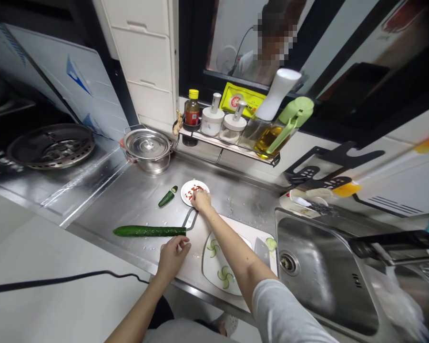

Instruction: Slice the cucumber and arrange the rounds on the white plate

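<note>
My right hand (201, 200) reaches over a small white plate (184, 194) holding small red chopped pieces (191, 193). Its fingers are pinched together at the pieces; what is between them is hidden. My left hand (173, 255) hovers by the cut end of a long green cucumber (146, 231), fingers loosely curled, with a gap between thumb and fingers and nothing visible in them. Under my right forearm lies a white serving plate (208, 274) with green cucumber slices (225, 276) fanned into pinwheels. A knife blade (261, 252) rests on the white cutting board (230, 224).
A short cucumber piece (166, 198) and a cut tip lie behind the long cucumber. A lidded steel pot (152, 159) stands at the back left, beyond it a stove pan (50, 145). The sink (325, 286) is at right. Seasoning jars (212, 121) fill a wall rack.
</note>
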The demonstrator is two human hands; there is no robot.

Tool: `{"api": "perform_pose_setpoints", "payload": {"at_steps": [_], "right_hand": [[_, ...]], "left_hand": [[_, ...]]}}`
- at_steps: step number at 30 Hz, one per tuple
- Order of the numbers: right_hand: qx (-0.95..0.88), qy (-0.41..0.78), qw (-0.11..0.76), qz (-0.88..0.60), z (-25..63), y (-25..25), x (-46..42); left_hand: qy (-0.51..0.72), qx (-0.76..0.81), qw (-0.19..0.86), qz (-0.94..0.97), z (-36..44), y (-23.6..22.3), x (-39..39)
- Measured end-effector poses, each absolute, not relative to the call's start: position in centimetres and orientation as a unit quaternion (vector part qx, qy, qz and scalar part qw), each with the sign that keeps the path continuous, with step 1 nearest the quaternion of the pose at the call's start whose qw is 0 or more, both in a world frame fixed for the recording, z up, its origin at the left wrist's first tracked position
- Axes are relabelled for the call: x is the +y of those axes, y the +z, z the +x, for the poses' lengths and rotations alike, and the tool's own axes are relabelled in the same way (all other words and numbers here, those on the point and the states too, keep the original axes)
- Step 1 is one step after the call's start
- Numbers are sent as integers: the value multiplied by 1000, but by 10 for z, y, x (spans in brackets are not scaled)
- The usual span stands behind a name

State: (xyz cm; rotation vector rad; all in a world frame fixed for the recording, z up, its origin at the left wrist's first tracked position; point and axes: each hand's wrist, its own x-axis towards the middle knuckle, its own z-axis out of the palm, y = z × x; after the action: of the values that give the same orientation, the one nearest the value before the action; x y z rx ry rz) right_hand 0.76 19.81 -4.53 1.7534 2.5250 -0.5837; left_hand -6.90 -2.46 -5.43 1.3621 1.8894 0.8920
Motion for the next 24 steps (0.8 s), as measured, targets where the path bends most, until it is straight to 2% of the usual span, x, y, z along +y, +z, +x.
{"api": "perform_pose_setpoints", "payload": {"at_steps": [6, 11, 16, 20, 24], "right_hand": [[796, -214, -24, 566, 14, -39, 201], [765, -324, -143, 539, 35, -28, 192], [725, -382, -273, 504, 69, -13, 158], [713, -380, -336, 485, 103, 2, 119], [709, -353, -355, 497, 137, 14, 79]], "left_hand": [[339, 724, 316, 512, -70, -53, -26], [362, 710, 336, 502, -69, -48, -24], [382, 689, 350, 507, -59, -42, -17], [388, 668, 358, 524, -43, -37, -15], [391, 644, 380, 537, -23, -28, -15]]}}
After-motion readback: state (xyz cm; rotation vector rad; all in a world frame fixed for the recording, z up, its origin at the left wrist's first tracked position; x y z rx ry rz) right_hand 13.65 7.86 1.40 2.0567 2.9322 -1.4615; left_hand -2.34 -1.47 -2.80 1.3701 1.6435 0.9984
